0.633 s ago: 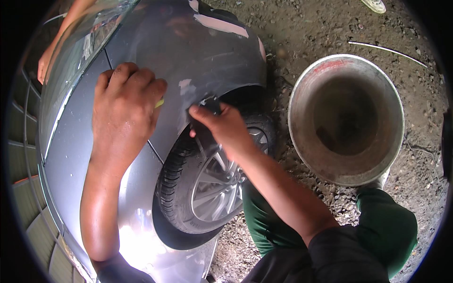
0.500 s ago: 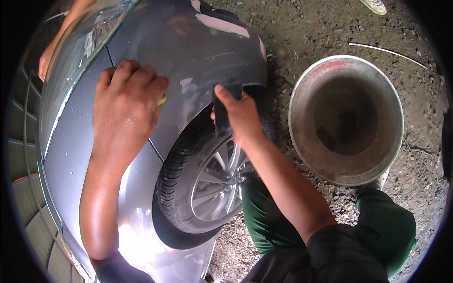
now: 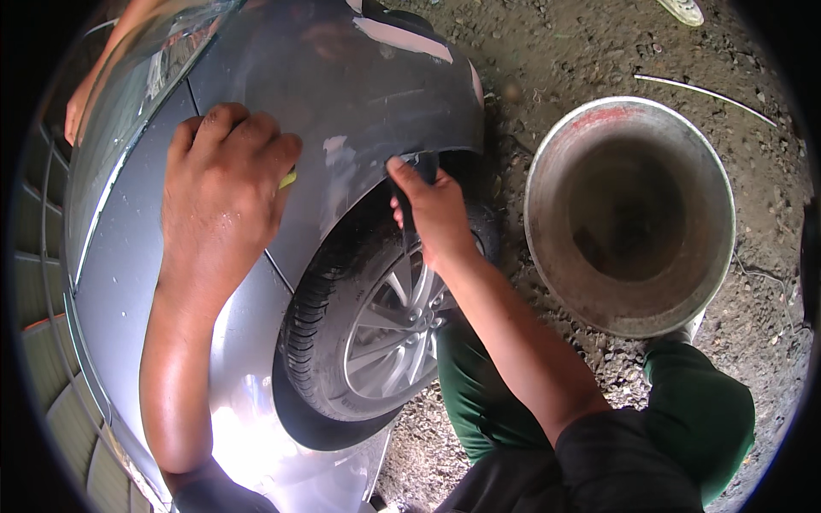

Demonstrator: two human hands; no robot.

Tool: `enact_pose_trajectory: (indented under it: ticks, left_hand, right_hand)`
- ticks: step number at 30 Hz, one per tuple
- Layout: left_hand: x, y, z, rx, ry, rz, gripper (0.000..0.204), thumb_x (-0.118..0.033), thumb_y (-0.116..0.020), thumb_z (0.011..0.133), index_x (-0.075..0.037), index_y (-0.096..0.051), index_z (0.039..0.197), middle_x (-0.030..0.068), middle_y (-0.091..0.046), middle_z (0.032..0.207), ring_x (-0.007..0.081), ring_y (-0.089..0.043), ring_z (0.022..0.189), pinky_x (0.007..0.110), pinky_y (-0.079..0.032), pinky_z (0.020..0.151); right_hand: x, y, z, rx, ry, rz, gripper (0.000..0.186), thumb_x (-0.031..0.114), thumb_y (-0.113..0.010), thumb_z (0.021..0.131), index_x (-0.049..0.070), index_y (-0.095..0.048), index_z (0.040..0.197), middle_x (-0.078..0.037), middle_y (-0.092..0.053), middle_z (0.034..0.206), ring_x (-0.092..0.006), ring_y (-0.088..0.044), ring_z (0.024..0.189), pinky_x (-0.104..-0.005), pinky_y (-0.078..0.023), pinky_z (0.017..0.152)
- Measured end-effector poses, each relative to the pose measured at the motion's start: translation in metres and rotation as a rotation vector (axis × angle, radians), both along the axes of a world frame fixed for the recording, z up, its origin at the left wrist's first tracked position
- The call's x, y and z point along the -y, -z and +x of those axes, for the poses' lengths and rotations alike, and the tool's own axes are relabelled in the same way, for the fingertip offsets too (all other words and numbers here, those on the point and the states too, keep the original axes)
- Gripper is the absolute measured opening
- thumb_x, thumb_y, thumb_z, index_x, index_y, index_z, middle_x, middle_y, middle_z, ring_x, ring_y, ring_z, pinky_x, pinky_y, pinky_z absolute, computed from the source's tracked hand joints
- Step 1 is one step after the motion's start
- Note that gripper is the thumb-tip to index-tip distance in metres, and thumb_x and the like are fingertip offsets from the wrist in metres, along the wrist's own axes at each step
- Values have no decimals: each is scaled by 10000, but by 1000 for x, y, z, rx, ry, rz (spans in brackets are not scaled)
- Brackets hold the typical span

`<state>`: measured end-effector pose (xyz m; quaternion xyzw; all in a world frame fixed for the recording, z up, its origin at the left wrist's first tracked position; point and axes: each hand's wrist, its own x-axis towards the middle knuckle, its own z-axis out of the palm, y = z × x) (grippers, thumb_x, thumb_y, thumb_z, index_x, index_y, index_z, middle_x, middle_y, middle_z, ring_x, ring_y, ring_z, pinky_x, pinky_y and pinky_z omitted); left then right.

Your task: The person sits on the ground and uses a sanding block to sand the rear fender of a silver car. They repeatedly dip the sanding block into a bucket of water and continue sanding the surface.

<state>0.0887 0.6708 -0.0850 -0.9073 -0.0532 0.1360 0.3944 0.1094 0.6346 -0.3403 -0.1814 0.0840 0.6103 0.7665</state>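
Observation:
My left hand [image 3: 227, 179] is closed over the grey car fender [image 3: 376, 94]. Only a small edge of a yellow-green piece [image 3: 288, 179] shows beside its fingers; the rest is hidden. At the wheel arch's upper edge, my right hand [image 3: 432, 201] pinches a thin black sheet, likely sandpaper [image 3: 409, 224], between thumb and fingers. Its lower end hangs in front of the tire [image 3: 312, 342]. Dull sanded areas and pale pink filler patches [image 3: 402, 38] mark the fender.
A large round metal tub [image 3: 543, 265] with murky water in it stands on the gravel at the right. Behind it lies a thin white strip [image 3: 705, 89]. Another person's arm [image 3: 107, 64] reaches in beyond the windshield at the far left.
The black sheet has turned more edge-on and narrower in my right hand. My left hand has shifted slightly left and up, still closed.

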Motion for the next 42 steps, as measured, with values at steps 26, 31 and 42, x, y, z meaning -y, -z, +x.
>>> enact_pose_trajectory:
  ticks: [26,31,42]
  left_hand:
    - [-3,3,-2,-1,-19,-10,304,-58,-860,714,-121,-788,1003,24,-708,1053,242,-642,1140,424,-488,1018]
    - [0,3,-2,1,-21,-11,311,-61,-868,709,-123,-789,1003,19,-717,1068,243,-642,1145,422,-487,1020]
    - [-4,4,-1,-4,-10,-7,322,-57,-867,706,-120,-783,1010,19,-715,1072,248,-642,1158,421,-487,1018]
  right_hand:
    - [-1,-24,-5,196,-19,-37,348,369,-850,991,68,-706,890,-5,-652,715,-95,-613,543,-273,-523,492]
    - [-12,3,10,127,80,-35,399,394,-882,958,27,-727,966,-25,-693,772,-103,-624,563,-273,-515,497]
    - [7,-18,-19,99,-23,-20,334,398,-868,972,83,-764,1010,66,-645,750,-19,-544,599,-222,-449,489]
